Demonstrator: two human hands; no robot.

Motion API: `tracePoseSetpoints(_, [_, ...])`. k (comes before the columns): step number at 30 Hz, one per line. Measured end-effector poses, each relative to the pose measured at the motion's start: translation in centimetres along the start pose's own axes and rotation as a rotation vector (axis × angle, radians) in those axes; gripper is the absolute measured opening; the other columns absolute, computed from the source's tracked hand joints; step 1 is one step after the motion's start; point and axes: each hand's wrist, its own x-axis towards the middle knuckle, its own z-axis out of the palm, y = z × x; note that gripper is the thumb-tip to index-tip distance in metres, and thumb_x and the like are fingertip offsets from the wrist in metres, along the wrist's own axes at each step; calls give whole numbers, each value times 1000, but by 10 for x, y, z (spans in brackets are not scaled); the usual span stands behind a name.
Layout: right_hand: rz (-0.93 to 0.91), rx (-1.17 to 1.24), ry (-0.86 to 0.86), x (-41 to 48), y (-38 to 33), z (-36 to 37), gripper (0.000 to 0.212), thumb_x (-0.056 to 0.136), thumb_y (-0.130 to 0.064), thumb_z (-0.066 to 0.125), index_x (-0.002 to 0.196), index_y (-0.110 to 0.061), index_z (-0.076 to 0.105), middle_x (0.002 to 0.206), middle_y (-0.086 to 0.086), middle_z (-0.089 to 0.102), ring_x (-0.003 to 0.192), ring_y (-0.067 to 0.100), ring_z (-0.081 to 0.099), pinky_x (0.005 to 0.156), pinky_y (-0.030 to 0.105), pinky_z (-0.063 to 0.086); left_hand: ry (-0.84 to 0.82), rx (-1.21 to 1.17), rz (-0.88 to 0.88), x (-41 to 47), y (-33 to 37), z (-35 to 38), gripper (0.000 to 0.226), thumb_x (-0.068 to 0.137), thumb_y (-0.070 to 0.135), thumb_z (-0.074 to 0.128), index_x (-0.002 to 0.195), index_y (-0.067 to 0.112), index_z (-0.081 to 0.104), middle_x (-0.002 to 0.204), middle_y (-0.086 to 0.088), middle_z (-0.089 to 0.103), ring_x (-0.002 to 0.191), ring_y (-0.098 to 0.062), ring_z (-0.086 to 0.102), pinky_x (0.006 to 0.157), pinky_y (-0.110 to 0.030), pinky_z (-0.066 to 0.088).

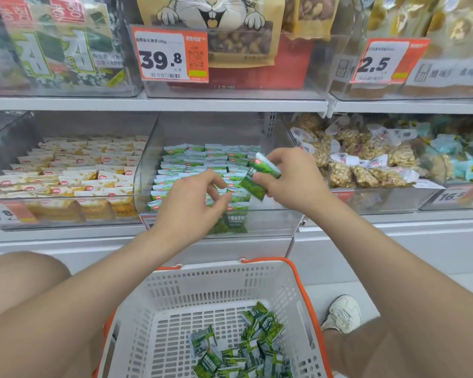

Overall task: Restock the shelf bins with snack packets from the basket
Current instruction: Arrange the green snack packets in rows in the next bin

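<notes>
right hand (292, 181) gripped a small stack of green snack packets (260, 178), tilted, over the right front of the clear plastic middle bin (145, 175). left hand (190, 204) sat at the bin's front row, fingers curled down onto the shelved green packets (200, 162); couldn't tell if it pinched one. loose green packets (246, 347) lay in the white perforated basket with orange rim (298, 279), on the floor below the shelf.

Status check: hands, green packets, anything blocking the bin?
Right hand grips green packets over the middle bin. Left hand at its front row, grip unclear. Spare packets in basket. Bin opening unobstructed.
</notes>
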Motion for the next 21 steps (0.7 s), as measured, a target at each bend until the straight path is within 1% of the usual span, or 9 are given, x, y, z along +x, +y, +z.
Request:
tracePoseSetpoints(1, [-37,-186,65,9,4,3,27,92,-37,75,95,-13,65,86,10,68,86,36,65,68,39,50,15,93,40,3,-4,3,19,98,44,62,109,30,65,93,16,68,76,-1,58,76,-37,51])
tracePoseSetpoints(3, [-38,-374,62,24,8,9,30,97,-32,70,102,-6,58,93,17,62,91,41,58,67,37,37,-42,270,103,8,-13,11,34,102,49,45,119,23,61,115,5,64,103,-19,60,87,-43,51])
tracePoseSetpoints(6, [41,-443,-30,46,11,25,26,100,-21,67,94,-6,47,86,15,46,91,43,56,67,38,36,-206,465,129,19,-20,16,61,99,55,24,139,18,51,156,-10,44,138,-32,43,110,-48,37])
tracePoseSetpoints(8, [89,-493,-71,62,16,38,15,99,-8,65,100,-5,50,94,19,50,97,45,59,70,38,38,-327,469,114,27,-23,15,73,95,59,15,154,21,38,170,-9,24,153,-31,25,121,-50,23])
tracePoseSetpoints(11, [185,-484,-120,88,27,54,25,96,-1,63,120,1,57,120,26,58,110,47,61,77,39,44,-475,447,76,34,-27,15,76,96,62,13,162,26,24,174,-4,8,159,-26,6,127,-52,10])
tracePoseSetpoints(14, [240,-403,-155,108,35,67,40,95,-8,69,133,-2,56,130,24,58,115,41,61,83,35,48,-543,411,51,36,-30,15,65,104,60,20,161,29,24,174,-4,5,160,-26,5,127,-53,7])
tracePoseSetpoints(18, [281,-360,-26,117,38,76,87,88,-10,81,151,5,23,131,30,54,120,43,59,94,43,51,-523,406,57,35,-31,17,65,104,60,22,160,27,25,174,-5,9,159,-26,9,127,-53,10])
tracePoseSetpoints(19, [275,-385,-11,117,37,77,87,89,-8,79,151,7,20,131,30,53,121,43,58,96,43,50,-509,412,63,35,-32,18,65,105,60,22,160,26,26,173,-6,11,158,-26,11,127,-53,11])
tracePoseSetpoints(21, [256,-454,-33,117,34,82,71,93,-7,73,145,8,28,132,30,52,122,43,59,98,42,49,-494,414,65,34,-34,20,66,105,61,22,160,25,28,173,-7,14,158,-26,15,126,-53,15])
